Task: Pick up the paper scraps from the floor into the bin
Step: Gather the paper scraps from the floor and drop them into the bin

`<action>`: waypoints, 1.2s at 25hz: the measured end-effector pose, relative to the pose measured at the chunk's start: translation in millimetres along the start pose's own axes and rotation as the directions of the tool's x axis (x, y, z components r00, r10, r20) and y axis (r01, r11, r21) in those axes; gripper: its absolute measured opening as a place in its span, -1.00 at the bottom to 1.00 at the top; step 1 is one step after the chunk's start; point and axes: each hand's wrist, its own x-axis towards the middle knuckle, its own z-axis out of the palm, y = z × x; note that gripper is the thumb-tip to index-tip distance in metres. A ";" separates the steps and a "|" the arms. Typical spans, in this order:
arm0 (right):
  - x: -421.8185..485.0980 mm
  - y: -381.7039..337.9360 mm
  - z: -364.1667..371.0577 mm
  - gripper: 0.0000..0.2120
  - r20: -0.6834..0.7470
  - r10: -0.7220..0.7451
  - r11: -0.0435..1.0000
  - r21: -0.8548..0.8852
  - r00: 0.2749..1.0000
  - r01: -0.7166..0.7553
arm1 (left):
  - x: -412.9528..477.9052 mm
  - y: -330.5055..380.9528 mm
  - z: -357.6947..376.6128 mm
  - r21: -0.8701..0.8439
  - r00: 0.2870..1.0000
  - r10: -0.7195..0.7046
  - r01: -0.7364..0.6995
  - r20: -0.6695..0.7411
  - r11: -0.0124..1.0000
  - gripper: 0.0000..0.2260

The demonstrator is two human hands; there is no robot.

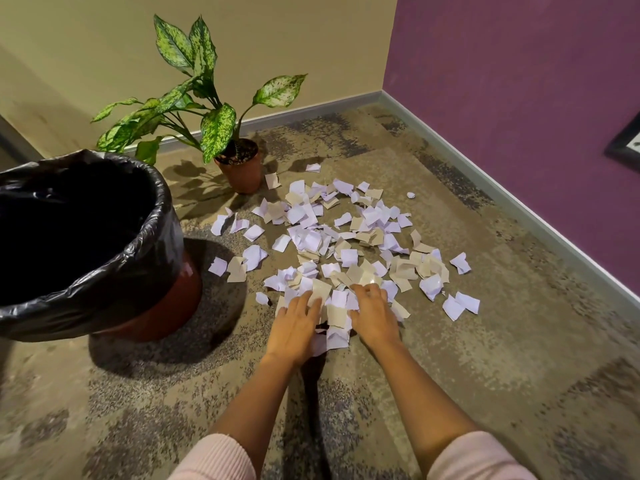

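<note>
Mottled brown-and-grey carpet [485, 341] is being viewed from above in a room corner, where a beige wall [277, 36] is being met by a purple wall [519, 81]. Both walls are being edged along the floor by a grey skirting board [485, 181]. A dark picture frame [623, 143] on the purple wall is being cut off by the right edge of the view. A spotted-leaf plant [194, 98] in a brown pot [242, 171] is being kept near the beige wall, and leaf shadows are being cast on the carpet to its left.

White and tan paper scraps [346, 237] are being left scattered on the carpet in a wide patch between the pot and the hands. One small crumpled ball [410, 195] is being kept apart at the far right of the patch. A reddish-brown bin [166, 306], lined with a black bag [104, 271], is being stood at the left, just beside the patch; its inside is too dark to be made out.

Both arms are being stretched forward from pink sleeves [214, 459]. The left hand [294, 323] is being laid flat on the nearest scraps, fingers straight and close together. The right hand [374, 317] is being held just beside it, fingers bent and tips pressed down into the scraps. Whether any scrap is being gripped under them cannot be told.
</note>
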 end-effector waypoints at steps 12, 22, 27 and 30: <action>-10.7 56.4 8.3 0.09 0.122 0.378 0.924 0.004 0.918 -0.382 | -2.0 -16.1 16.8 -0.020 0.941 -0.232 0.244 0.248 0.970 0.24; -6.5 9.2 31.1 0.23 0.225 -0.003 1.000 0.029 0.974 -0.004 | 18.4 -18.6 20.6 -0.144 0.973 -0.112 0.143 0.201 0.979 -0.08; 7.0 -5.7 43.9 0.00 0.306 -0.135 0.989 -0.021 0.942 0.149 | 27.7 -21.9 21.2 -0.198 0.977 -0.072 0.112 0.200 0.974 -0.35; 12.6 -3.8 49.5 -0.33 0.202 -0.153 0.987 0.086 0.967 0.139 | 32.5 -26.9 22.0 -0.264 0.983 -0.076 0.119 0.168 0.957 -0.60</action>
